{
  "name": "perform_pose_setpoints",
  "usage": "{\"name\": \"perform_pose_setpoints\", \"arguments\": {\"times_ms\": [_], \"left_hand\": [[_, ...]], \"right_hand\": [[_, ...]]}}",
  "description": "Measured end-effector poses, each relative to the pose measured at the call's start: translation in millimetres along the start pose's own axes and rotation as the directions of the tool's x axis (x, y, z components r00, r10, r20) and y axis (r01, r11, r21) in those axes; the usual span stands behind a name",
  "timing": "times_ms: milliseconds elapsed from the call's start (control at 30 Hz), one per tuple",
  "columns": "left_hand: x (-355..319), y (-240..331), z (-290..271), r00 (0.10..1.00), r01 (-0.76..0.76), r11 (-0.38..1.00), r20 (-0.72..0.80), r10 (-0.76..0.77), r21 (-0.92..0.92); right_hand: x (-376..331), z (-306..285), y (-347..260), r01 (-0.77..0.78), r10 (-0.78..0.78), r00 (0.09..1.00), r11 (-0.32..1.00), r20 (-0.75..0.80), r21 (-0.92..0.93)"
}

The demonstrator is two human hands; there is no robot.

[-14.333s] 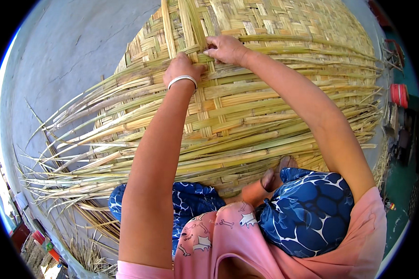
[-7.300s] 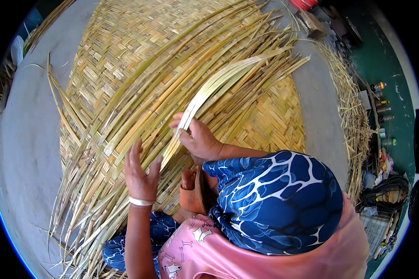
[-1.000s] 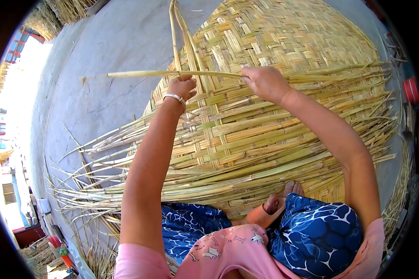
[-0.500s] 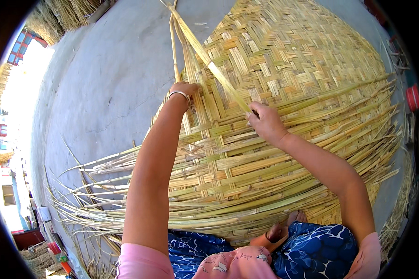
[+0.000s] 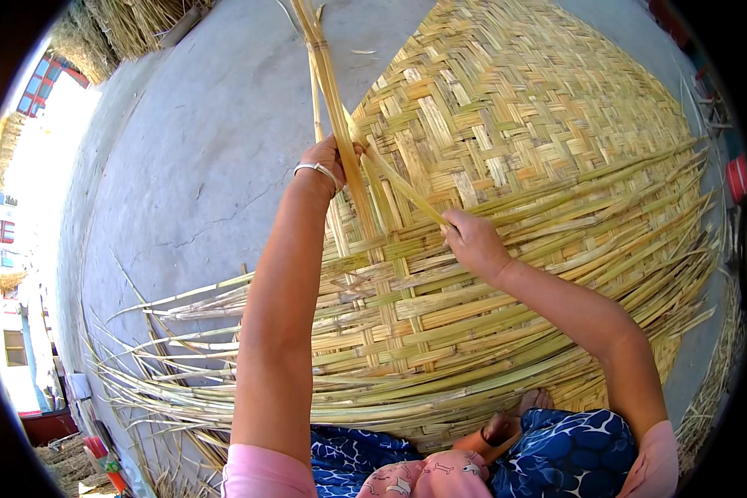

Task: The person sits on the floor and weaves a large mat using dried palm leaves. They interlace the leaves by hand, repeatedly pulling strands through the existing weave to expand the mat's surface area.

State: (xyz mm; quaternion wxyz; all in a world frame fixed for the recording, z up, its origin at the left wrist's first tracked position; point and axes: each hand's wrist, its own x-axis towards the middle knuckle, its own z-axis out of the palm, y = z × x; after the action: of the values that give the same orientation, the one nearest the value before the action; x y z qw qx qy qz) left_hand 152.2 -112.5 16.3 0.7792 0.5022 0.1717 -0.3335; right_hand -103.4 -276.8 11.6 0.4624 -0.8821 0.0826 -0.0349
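Note:
A woven reed mat (image 5: 506, 108) spreads over the ground before me, its weave open and loose near the left edge. My left hand (image 5: 328, 159) is closed round a few long reed strips (image 5: 328, 79) at that edge; they rise from the weave toward the top of the view. In my right hand (image 5: 475, 245), farther right and nearer to me, is the end of a yellow-green reed strip (image 5: 407, 188). This strip slants up to my left hand, where the raised strips and fingers hide part of it. A silver bangle circles my left wrist.
Many loose crosswise reeds (image 5: 440, 365) lie over the near part of the mat, their ends fanning out at left and right. My feet (image 5: 498, 425) rest on its near edge. Grey concrete (image 5: 183, 158) lies to the left, with straw bundles (image 5: 100, 37) at the far left.
My left hand has lifted its strips off the weave. The right hand's strip, which pointed up past the left hand, now runs lower and meets that hand. My right hand is slightly lower.

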Motion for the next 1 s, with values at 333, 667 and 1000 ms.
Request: {"name": "perform_pose_setpoints", "arguments": {"times_ms": [333,667,1000], "left_hand": [[-15.4,4.2,-22.5,0.982,-0.177,0.982,-0.076,0.172,-0.061],[-105.9,-24.2,-116.9,0.935,-0.154,0.988,-0.321,0.152,0.021],[-143.2,-79.6,-98.9,0.893,-0.111,0.558,-0.164,0.42,0.822]], "right_hand": [[15.6,-11.0,-9.8,-0.126,0.125,0.984,0.992,0.123,-0.005],[67.2,-62.5,-28.6,-0.064,0.326,0.848,0.847,0.419,-0.528],[80.7,-46.8,2.8,0.195,0.177,0.885,0.7,0.432,-0.687]]}}
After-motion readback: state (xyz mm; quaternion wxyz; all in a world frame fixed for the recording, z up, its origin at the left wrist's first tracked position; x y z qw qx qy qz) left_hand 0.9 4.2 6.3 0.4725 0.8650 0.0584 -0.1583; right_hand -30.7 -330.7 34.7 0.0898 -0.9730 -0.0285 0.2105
